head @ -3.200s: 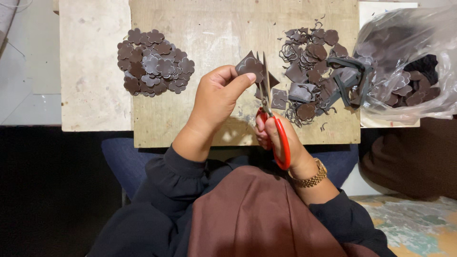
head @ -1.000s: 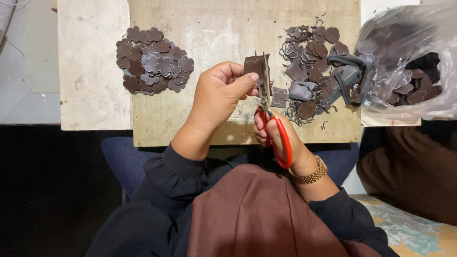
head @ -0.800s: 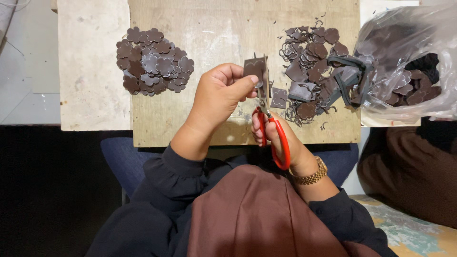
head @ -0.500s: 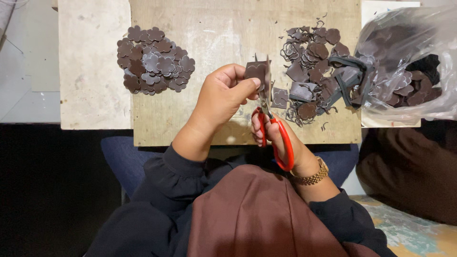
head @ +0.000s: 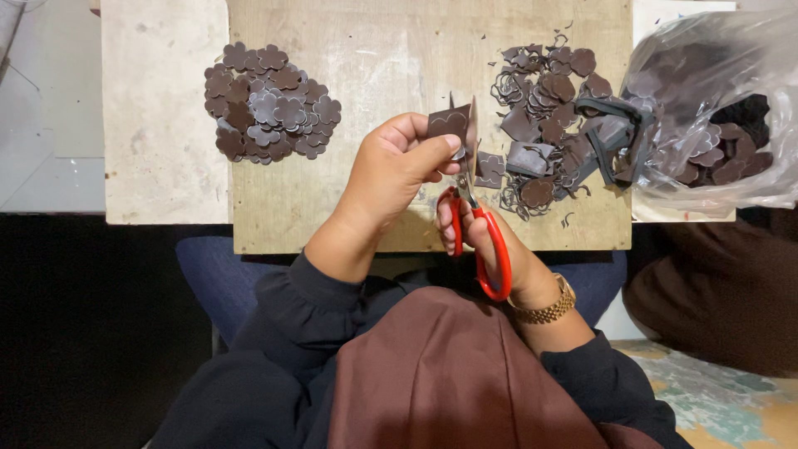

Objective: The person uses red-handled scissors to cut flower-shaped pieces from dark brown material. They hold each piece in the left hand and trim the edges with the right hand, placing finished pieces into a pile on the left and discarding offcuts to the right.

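Small dark brown leather piece with a pale flower outline [head: 449,126], held upright above the near middle of the wooden board desk [head: 366,58]. Left hand [head: 397,170] has its grip clamped on the piece, thumb on the lower right edge, fingers curled behind it.

Red-handled scissors with steel blades [head: 475,218] sit just right of the piece; blades point up toward the far edge, touching the piece's right side. How far the blades stand apart cannot be told. Right hand [head: 490,249] has its grip closed through the red loops, fingers wrapped about the handles, near the desk's near edge. Gold-coloured metal wristwatch [head: 544,309] on the right wrist.

Loose heap of dark brown offcuts and thin curled trimmings [head: 549,116] lies on the right part of the desk, just beside the scissors. Among it, a few uncut squares with outlines. Clear plastic bag of dark brown flower-shaped pieces [head: 715,116] rests at the right edge, mouth turned toward the heap, touching it.

Tidy pile of cut brown flower shapes [head: 270,104] at the far left corner, well apart from both hands, straddling the seam with a pale worn slab [head: 158,116].

Dark sleeves and brown cloth over the lap below the desk.
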{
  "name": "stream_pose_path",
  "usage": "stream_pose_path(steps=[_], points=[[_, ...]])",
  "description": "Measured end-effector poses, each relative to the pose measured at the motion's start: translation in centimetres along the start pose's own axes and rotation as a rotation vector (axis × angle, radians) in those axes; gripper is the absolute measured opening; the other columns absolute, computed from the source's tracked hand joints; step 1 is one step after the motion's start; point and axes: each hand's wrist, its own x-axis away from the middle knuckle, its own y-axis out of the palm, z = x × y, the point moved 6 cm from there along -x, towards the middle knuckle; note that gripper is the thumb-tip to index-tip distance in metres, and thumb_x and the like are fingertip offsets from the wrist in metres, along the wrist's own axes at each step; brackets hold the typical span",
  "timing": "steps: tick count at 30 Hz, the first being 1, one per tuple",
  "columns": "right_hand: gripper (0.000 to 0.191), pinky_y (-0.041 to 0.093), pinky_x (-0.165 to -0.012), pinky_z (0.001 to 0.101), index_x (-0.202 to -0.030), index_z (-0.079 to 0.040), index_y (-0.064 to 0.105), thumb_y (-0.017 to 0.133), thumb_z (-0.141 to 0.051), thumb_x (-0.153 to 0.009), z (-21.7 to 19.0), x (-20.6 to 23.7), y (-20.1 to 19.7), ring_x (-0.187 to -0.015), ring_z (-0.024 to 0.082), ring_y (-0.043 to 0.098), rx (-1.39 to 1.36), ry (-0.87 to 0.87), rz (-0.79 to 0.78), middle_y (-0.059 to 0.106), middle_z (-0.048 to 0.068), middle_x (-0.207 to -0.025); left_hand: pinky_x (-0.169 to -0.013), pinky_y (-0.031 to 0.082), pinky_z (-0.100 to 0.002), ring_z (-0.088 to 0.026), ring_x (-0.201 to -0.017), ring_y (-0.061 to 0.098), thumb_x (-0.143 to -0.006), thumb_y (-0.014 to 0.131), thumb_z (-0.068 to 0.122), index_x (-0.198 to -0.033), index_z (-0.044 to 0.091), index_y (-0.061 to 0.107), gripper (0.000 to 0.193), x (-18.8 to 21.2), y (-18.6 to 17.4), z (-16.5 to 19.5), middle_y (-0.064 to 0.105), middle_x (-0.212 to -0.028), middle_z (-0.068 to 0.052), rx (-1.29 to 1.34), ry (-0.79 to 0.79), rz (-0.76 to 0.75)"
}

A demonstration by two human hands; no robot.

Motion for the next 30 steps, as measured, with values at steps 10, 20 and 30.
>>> stream_pose_path(steps=[10,20,30], points=[[0.066,0.038,-0.074,0.0237,-0.113,-0.006,0.052,0.056,-0.071,-0.097,1.0,-0.3,-0.9,-0.083,0.01,0.043,0.028,-0.055,0.012,0.048,-0.001,-0.092,-0.067,0.051,-0.022,-0.008,-0.078,0.068,-0.093,0.072,0.015,-0.1,0.004,0.068,0.014,0.0,-0.1,-0.2,0.074,-0.091,-0.003,0.013,-0.062,-0.023],[0.068,0.04,-0.076,0.0228,-0.112,-0.007,0.052,0.056,-0.073,-0.094,0.4,0.1,-0.5,-0.085,0.009,0.045,-0.045,0.014,-0.04,0.049,-0.002,-0.095,-0.067,0.052,-0.021,-0.009,-0.079,0.069,-0.094,0.071,0.014,-0.103,0.003,0.066,0.015,-0.3,-0.2,-0.2,0.074,-0.093,-0.004,-0.029,0.028,-0.023],[0.063,0.039,-0.073,0.0228,-0.108,-0.006,0.051,0.055,-0.068,-0.098,-0.5,0.0,-0.1,-0.081,0.009,0.043,-0.018,-0.015,-0.058,0.046,-0.002,-0.091,-0.068,0.054,-0.023,-0.011,-0.078,0.069,-0.093,0.072,0.011,-0.103,0.002,0.065,0.016,-0.1,-0.2,-0.1,0.073,-0.093,-0.006,0.042,0.007,-0.005]])
